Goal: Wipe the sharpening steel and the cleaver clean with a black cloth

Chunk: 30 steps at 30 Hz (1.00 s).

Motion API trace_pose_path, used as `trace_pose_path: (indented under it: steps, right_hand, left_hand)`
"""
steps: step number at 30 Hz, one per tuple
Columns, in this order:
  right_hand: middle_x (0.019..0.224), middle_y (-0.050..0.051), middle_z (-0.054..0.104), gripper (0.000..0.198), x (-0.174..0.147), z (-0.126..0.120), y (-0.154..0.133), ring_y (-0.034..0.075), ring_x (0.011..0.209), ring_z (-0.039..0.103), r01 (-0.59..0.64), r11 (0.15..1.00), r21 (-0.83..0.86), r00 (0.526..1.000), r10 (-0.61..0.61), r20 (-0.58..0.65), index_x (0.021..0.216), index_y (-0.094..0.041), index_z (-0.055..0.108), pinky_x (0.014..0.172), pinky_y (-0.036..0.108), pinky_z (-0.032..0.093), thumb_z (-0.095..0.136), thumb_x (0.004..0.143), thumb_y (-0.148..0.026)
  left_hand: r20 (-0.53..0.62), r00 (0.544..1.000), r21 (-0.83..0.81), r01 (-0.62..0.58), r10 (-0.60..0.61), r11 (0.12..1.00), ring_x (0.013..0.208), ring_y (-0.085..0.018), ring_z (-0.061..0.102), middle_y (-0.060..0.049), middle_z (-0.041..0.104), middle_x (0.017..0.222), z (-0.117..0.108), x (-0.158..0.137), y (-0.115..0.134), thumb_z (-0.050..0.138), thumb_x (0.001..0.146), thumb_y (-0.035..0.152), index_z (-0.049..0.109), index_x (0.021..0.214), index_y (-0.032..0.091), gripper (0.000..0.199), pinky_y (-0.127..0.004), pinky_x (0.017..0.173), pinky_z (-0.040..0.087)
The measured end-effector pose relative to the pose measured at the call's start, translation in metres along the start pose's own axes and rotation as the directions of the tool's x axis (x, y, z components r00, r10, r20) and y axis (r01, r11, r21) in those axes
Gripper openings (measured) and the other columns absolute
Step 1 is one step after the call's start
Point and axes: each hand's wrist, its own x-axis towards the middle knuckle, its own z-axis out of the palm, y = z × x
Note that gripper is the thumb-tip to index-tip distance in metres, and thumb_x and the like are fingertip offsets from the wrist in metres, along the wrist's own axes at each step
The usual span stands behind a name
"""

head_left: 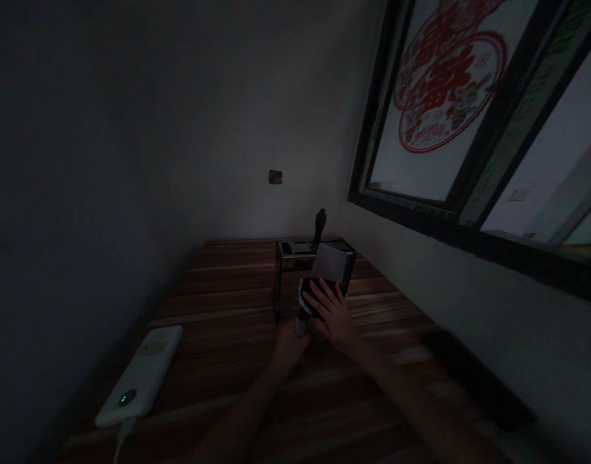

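Head view: dim room, wooden worktop (237,303).
Cleaver: broad grey steel cleaver (330,263), at 12 o'clock from the hands, beside the black knife rack (295,252).
Right hand (334,317): fingers spread flat on a dark cloth against the blade.
Left hand (289,341): fingers closed round the handle.
Handling: probably heavy, stiff, sharp-edged; best held by the handle.
At 8 o'clock: white power bank (143,374).

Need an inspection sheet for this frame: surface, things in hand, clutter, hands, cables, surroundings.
Surface: wooden table, striped grain, dimly lit.
Things in hand: cleaver, broad blade up, cloth against it; rack just behind, holding a dark handle.
Clutter: white power bank, green light on, near left edge.
Hands: left hand grips the cleaver's handle; right hand lies flat on the cloth and blade.
Cables: white cable leaves the power bank.
Surroundings: bare wall; window at right with a red paper-cut.
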Motion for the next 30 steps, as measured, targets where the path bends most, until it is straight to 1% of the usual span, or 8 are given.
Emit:
trace_pose_path:
  steps: [2,7,10,13,21,26,30]
  right_hand:
    - [0.141,0.001,0.021,0.051,0.005,-0.003,0.004,0.023,0.131,0.01,-0.017,1.0,-0.003,1.0,0.016,-0.01,0.133,-0.026,0.024,0.104,0.051,0.011,0.037,0.084,-0.027]
    - [0.141,0.001,0.021,0.049,0.019,-0.01,0.015,0.022,0.131,0.01,-0.063,0.998,-0.002,0.996,0.063,-0.057,0.133,-0.026,0.024,0.104,0.05,0.011,0.035,0.085,-0.029]
    - [0.141,0.001,0.021,0.048,0.027,-0.012,0.023,0.021,0.131,0.01,-0.078,0.997,-0.008,0.993,0.077,-0.088,0.133,-0.025,0.024,0.104,0.05,0.01,0.034,0.086,-0.03]
    - [0.141,0.001,0.021,0.048,0.034,-0.013,0.028,0.021,0.131,0.009,-0.092,0.996,-0.013,0.989,0.09,-0.12,0.133,-0.026,0.024,0.104,0.05,0.009,0.034,0.086,-0.03]
    - [0.142,-0.001,0.019,0.048,0.049,-0.024,0.039,0.02,0.131,0.008,-0.118,0.993,-0.015,0.984,0.115,-0.138,0.134,-0.027,0.022,0.105,0.048,0.009,0.033,0.087,-0.03]
    - [0.142,-0.001,0.018,0.049,0.059,-0.028,0.045,0.019,0.131,0.009,-0.133,0.991,-0.012,0.977,0.129,-0.169,0.134,-0.028,0.019,0.105,0.049,0.009,0.032,0.087,-0.03]
    - [0.142,-0.002,0.017,0.049,0.061,-0.029,0.047,0.019,0.131,0.009,-0.138,0.99,-0.022,0.976,0.132,-0.17,0.134,-0.028,0.02,0.105,0.048,0.008,0.032,0.087,-0.03]
  left_hand:
    - [0.008,1.0,-0.002,0.001,-0.001,1.0,0.041,-0.007,0.043,0.005,0.051,0.055,0.0,0.0,-0.001,0.048,0.066,0.017,0.05,0.07,0.016,0.005,-0.016,0.04,0.034]
    - [-0.032,0.999,0.04,-0.015,0.016,0.999,0.046,-0.008,0.044,0.004,0.05,0.057,0.001,0.0,0.001,0.051,0.067,0.021,0.052,0.071,0.015,0.007,-0.016,0.043,0.033]
    - [-0.021,1.0,0.021,-0.007,0.007,1.0,0.045,-0.008,0.044,0.004,0.05,0.054,0.001,-0.001,0.003,0.051,0.07,0.025,0.053,0.072,0.016,0.01,-0.017,0.043,0.033]
    - [-0.021,1.0,0.022,0.003,-0.002,1.0,0.045,-0.009,0.045,0.004,0.05,0.051,0.001,-0.001,0.004,0.052,0.07,0.026,0.053,0.07,0.016,0.01,-0.017,0.043,0.034]
    - [-0.024,1.0,0.059,0.001,0.0,0.998,0.045,-0.009,0.045,0.004,0.049,0.051,0.001,0.001,0.001,0.052,0.07,0.029,0.052,0.068,0.016,0.012,-0.017,0.043,0.033]
    - [-0.036,0.999,0.056,-0.032,0.034,0.998,0.049,-0.009,0.046,0.003,0.05,0.056,0.001,0.001,-0.001,0.051,0.071,0.028,0.053,0.07,0.015,0.013,-0.017,0.045,0.033]
    - [-0.043,0.998,0.1,-0.051,0.055,0.994,0.056,-0.011,0.048,0.001,0.053,0.061,0.0,0.001,-0.001,0.051,0.07,0.027,0.054,0.07,0.015,0.013,-0.018,0.051,0.035]
